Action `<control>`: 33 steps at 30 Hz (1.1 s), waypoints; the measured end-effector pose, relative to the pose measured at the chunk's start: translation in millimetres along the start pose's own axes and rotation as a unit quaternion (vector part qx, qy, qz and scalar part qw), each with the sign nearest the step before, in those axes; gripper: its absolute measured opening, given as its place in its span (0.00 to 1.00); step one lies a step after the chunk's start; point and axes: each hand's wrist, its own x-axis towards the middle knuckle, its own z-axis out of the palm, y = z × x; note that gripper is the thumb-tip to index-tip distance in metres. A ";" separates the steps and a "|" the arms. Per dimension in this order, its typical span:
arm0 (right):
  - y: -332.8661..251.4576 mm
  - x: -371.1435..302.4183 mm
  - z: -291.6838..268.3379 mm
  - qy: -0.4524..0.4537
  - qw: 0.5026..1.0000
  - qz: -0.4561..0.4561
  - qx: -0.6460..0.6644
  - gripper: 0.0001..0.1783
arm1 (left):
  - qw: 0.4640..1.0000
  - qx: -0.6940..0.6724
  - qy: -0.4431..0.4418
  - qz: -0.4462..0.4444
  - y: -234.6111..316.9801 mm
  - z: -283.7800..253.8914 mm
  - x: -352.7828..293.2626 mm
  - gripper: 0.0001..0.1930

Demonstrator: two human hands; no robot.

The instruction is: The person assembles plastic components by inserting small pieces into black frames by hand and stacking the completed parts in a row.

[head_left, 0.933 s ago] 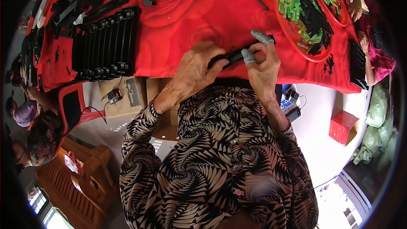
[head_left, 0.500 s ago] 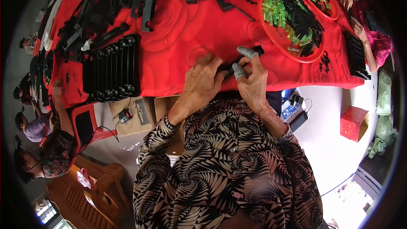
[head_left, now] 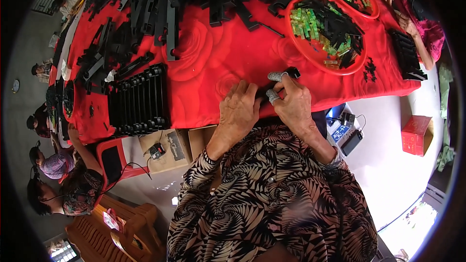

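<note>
Near the front edge of the red-covered table, a long black plastic part [head_left: 293, 72] runs slantwise between my two hands. My left hand [head_left: 238, 106] is closed around its nearer end, most of which the fingers hide. Grey finger covers sit on the thumb and index finger of my right hand [head_left: 295, 102], which pinches the part nearer its far end. That end pokes out past the index finger. To the left lies a neat row of similar long black parts [head_left: 138, 99], side by side.
A red basket [head_left: 349, 72] holds green-yellow clear pieces and small black pieces; a second red basket [head_left: 374, 16] stands behind it. Loose black parts [head_left: 171, 29] are heaped along the far side. Other people [head_left: 75, 191] work at left, and another person's hand [head_left: 407, 23] is at right.
The whole view has shifted, with the table lower and further right on the left side. Both hands keep their hold on the black part, which shows less between them now.
</note>
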 end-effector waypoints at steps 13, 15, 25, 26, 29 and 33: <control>30.8 -10.0 -19.6 0.022 0.990 -0.099 0.096 0.28 | 0.997 -0.069 -0.013 -0.023 -5.7 3.3 -1.8 0.13; 27.0 -12.6 -25.7 -0.045 0.994 -0.011 0.100 0.27 | 0.997 -0.074 -0.006 -0.019 -9.9 5.9 -3.7 0.13; 14.7 -13.7 -14.7 -0.056 0.980 -0.183 -0.054 0.30 | 0.997 -0.079 0.006 -0.001 -14.4 8.0 -4.9 0.15; 10.9 -13.9 -16.7 -0.053 0.977 -0.194 -0.070 0.32 | 0.997 -0.080 0.007 0.000 -13.9 8.8 -4.6 0.15; 17.8 -17.9 -14.6 -0.039 0.979 -0.191 -0.063 0.33 | 0.996 -0.089 0.030 -0.004 -12.3 8.8 -3.5 0.13; 26.7 -15.7 -14.1 -0.031 0.978 -0.198 -0.051 0.34 | 0.996 -0.087 0.021 -0.003 -10.9 4.5 -0.5 0.13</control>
